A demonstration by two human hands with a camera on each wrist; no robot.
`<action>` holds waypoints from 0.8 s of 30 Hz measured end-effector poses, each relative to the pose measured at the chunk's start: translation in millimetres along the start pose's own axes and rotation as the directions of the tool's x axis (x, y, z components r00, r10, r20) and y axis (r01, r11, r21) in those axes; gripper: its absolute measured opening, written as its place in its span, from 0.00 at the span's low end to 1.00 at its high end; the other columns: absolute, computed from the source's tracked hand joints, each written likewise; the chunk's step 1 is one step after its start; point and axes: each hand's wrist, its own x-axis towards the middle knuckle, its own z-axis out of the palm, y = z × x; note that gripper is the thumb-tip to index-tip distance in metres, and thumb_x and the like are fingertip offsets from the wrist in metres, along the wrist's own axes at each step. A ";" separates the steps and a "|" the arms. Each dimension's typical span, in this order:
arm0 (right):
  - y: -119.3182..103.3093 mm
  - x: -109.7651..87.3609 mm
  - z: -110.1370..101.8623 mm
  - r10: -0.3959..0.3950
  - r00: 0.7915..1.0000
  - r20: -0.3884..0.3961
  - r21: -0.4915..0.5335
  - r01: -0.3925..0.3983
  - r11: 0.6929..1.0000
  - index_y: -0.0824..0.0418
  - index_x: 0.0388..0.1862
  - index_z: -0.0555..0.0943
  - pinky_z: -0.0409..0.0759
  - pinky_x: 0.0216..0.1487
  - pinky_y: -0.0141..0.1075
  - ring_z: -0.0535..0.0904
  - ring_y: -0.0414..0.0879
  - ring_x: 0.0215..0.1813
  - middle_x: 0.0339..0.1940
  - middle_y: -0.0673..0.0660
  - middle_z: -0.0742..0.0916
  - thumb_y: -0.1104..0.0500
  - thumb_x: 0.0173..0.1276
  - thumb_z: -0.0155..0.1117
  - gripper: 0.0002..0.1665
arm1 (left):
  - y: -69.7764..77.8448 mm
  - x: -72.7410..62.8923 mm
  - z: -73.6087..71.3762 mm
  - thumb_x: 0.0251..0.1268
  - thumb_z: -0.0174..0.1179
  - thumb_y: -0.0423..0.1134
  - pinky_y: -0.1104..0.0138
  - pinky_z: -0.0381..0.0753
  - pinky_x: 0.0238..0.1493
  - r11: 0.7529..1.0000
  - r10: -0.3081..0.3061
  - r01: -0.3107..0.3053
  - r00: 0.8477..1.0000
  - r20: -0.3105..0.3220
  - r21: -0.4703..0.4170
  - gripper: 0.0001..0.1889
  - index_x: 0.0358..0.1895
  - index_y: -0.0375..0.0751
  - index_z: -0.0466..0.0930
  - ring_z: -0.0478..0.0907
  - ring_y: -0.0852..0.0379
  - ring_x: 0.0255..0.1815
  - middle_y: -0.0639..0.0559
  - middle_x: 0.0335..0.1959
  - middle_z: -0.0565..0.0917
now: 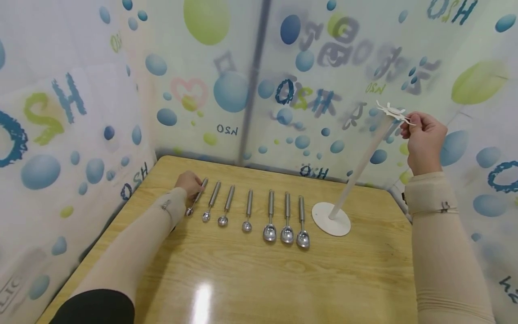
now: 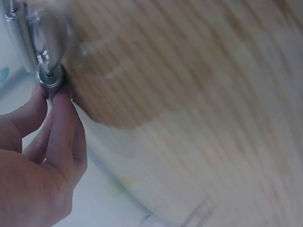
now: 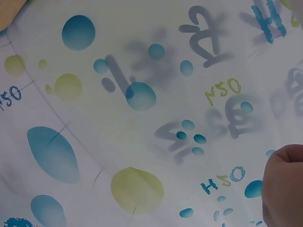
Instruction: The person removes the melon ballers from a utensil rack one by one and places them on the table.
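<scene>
At the left end of a row of metal scoops, my left hand [image 1: 189, 183] pinches the handle end of the smallest-looking scoop [image 1: 197, 197]. The left wrist view shows thumb and fingertips on that scoop's round handle end [image 2: 50, 78]. High on the right, my right hand [image 1: 425, 137] pinches an arm of the white hooked top [image 1: 392, 111] of a stand. Its white pole [image 1: 361, 171] rises from a round base [image 1: 331, 219]. Only part of the right hand [image 3: 284, 184] shows in the right wrist view; what it pinches is out of sight there.
More scoops lie side by side on the wooden table [image 1: 243, 279], handles towards the back; larger bowls, such as this right-end scoop [image 1: 302, 239], are nearest the stand base. A patterned curtain [image 1: 226, 135] surrounds the table's back and sides.
</scene>
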 end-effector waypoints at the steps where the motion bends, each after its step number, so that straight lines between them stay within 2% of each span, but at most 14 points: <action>1: -0.4 0.2 0.4 0.002 1.000 0.001 -0.003 -0.002 1.000 0.65 0.35 0.86 0.79 0.28 0.24 0.77 0.42 0.24 0.25 0.54 0.84 0.55 0.65 0.67 0.13 | -0.1 -0.4 -0.2 0.66 0.68 0.31 0.65 0.84 0.33 1.000 -0.005 0.005 1.000 0.000 0.006 0.15 0.52 0.25 0.83 0.84 0.46 0.40 0.31 0.52 0.83; 6: -1.6 1.3 2.4 -0.003 1.000 0.013 0.002 0.003 1.000 0.65 0.35 0.86 0.80 0.29 0.24 0.77 0.42 0.24 0.25 0.54 0.84 0.55 0.64 0.68 0.13 | -0.1 -2.9 -2.1 0.67 0.68 0.33 0.63 0.85 0.36 1.000 -0.020 0.020 1.000 -0.003 0.014 0.17 0.54 0.26 0.82 0.84 0.44 0.43 0.31 0.54 0.82; 10: 1.6 0.1 2.5 0.009 1.000 0.023 0.025 -0.010 1.000 0.66 0.40 0.87 0.80 0.29 0.25 0.78 0.43 0.24 0.27 0.55 0.85 0.54 0.65 0.67 0.15 | 0.4 -6.2 -7.0 0.70 0.65 0.38 0.55 0.84 0.48 0.999 -0.007 0.007 1.000 0.002 0.040 0.20 0.57 0.27 0.80 0.82 0.40 0.51 0.32 0.58 0.81; 14: 7.7 -2.9 2.1 -0.003 1.000 0.014 -0.001 0.003 1.000 0.62 0.58 0.82 0.79 0.33 0.24 0.80 0.42 0.31 0.36 0.53 0.85 0.52 0.70 0.62 0.22 | 1.9 -10.6 -16.2 0.76 0.59 0.47 0.48 0.80 0.56 0.991 0.077 -0.072 0.996 -0.036 0.116 0.26 0.64 0.29 0.76 0.78 0.36 0.59 0.32 0.61 0.79; 16: 8.3 -6.6 1.2 -0.024 1.000 -0.019 -0.058 0.023 0.998 0.55 0.68 0.73 0.77 0.39 0.22 0.77 0.38 0.40 0.45 0.48 0.82 0.50 0.74 0.57 0.26 | 5.9 -13.0 -20.7 0.78 0.55 0.50 0.45 0.79 0.56 0.979 0.145 -0.132 0.987 -0.076 0.156 0.28 0.67 0.29 0.73 0.77 0.35 0.60 0.32 0.63 0.78; 18: 7.1 -12.7 2.3 -0.066 0.995 -0.078 -0.115 0.056 0.992 0.49 0.72 0.65 0.72 0.45 0.22 0.70 0.35 0.49 0.52 0.45 0.74 0.49 0.78 0.52 0.26 | 12.3 -16.3 -25.7 0.80 0.52 0.50 0.43 0.76 0.60 0.966 0.210 -0.187 0.971 -0.115 0.179 0.28 0.70 0.30 0.70 0.74 0.34 0.64 0.31 0.65 0.76; 19: 6.6 -16.6 4.0 -0.114 0.986 -0.121 -0.165 0.093 0.982 0.49 0.72 0.63 0.70 0.48 0.22 0.67 0.34 0.51 0.53 0.45 0.71 0.50 0.80 0.51 0.25 | 15.7 -17.3 -28.1 0.80 0.51 0.49 0.42 0.74 0.63 0.956 0.241 -0.211 0.961 -0.136 0.203 0.28 0.71 0.30 0.68 0.72 0.33 0.66 0.31 0.67 0.73; 21: 3.6 -26.6 9.3 -0.233 0.949 -0.211 -0.273 0.172 0.946 0.50 0.70 0.60 0.64 0.51 0.21 0.61 0.33 0.54 0.53 0.44 0.66 0.52 0.82 0.48 0.22 | 23.0 -19.5 -32.2 0.80 0.52 0.48 0.41 0.68 0.68 0.935 0.308 -0.262 0.934 -0.179 0.238 0.29 0.73 0.31 0.66 0.67 0.32 0.70 0.31 0.71 0.69; 22: 4.7 -29.7 9.9 -0.308 0.920 -0.243 -0.346 0.214 0.914 0.51 0.69 0.60 0.62 0.53 0.21 0.59 0.32 0.55 0.54 0.43 0.65 0.53 0.83 0.47 0.21 | 26.9 -21.0 -34.4 0.80 0.53 0.47 0.40 0.65 0.70 0.923 0.341 -0.287 0.920 -0.195 0.258 0.30 0.74 0.32 0.64 0.64 0.31 0.72 0.30 0.73 0.66; 24: 8.8 -35.8 10.9 -0.476 0.837 -0.269 -0.480 0.312 0.820 0.55 0.66 0.60 0.60 0.56 0.22 0.59 0.31 0.56 0.55 0.44 0.64 0.55 0.83 0.46 0.18 | 33.4 -23.5 -37.2 0.78 0.55 0.48 0.40 0.62 0.72 0.886 0.414 -0.337 0.884 -0.217 0.320 0.32 0.76 0.34 0.62 0.60 0.32 0.74 0.31 0.75 0.63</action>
